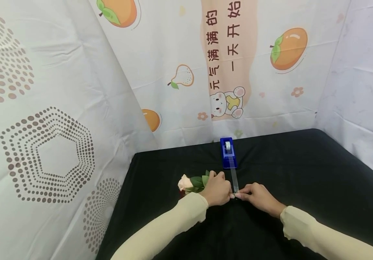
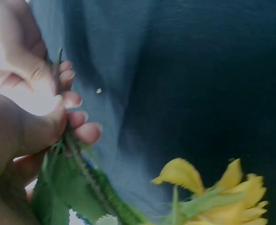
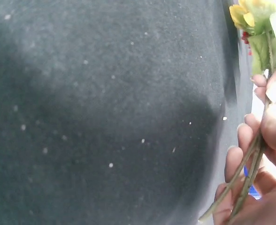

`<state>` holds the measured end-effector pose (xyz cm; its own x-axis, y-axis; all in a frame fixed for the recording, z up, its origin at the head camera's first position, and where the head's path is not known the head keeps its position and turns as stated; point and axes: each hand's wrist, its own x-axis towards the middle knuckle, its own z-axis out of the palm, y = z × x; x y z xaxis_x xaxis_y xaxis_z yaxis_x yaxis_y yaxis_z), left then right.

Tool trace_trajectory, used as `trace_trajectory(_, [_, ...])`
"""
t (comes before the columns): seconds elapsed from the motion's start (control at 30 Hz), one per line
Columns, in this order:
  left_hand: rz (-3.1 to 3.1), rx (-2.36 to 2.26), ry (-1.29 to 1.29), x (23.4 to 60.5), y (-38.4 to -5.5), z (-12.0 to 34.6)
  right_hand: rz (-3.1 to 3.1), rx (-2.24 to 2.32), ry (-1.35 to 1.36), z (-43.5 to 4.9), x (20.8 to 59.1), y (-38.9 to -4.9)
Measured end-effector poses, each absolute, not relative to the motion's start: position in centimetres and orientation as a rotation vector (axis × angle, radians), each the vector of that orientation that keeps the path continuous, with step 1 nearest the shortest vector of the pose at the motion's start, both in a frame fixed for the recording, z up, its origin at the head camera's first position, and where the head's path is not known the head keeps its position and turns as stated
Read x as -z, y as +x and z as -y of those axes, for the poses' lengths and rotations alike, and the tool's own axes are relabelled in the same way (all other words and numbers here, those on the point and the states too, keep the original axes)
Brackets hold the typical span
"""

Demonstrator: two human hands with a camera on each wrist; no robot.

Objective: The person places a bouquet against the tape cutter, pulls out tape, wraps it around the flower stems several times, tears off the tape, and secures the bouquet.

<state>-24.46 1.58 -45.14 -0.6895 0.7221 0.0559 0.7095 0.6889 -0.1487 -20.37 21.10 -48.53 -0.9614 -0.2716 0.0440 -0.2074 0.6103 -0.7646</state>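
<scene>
Over black cloth [image 1: 303, 173], fruit-print curtain [image 1: 254, 119] behind, both hands [image 1: 217, 188] [image 1: 261, 198] pinch flower stems [image 3: 252, 171].

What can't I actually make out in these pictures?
Tape strip, near end: head view, too small between left hand and right hand.
Stems, exact number: right wrist view, partly covered by both hands.
Yellow flower, whole shape: left wrist view, cut off by the bottom edge.
</scene>
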Motion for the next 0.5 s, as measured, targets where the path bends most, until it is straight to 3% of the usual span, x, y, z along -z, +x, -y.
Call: trace_trajectory(0.5, [2.396, -0.43, -1.233, 46.17, -23.39, -1.18, -2.611, 1.328, -0.311, -20.74, 48.4, -21.12])
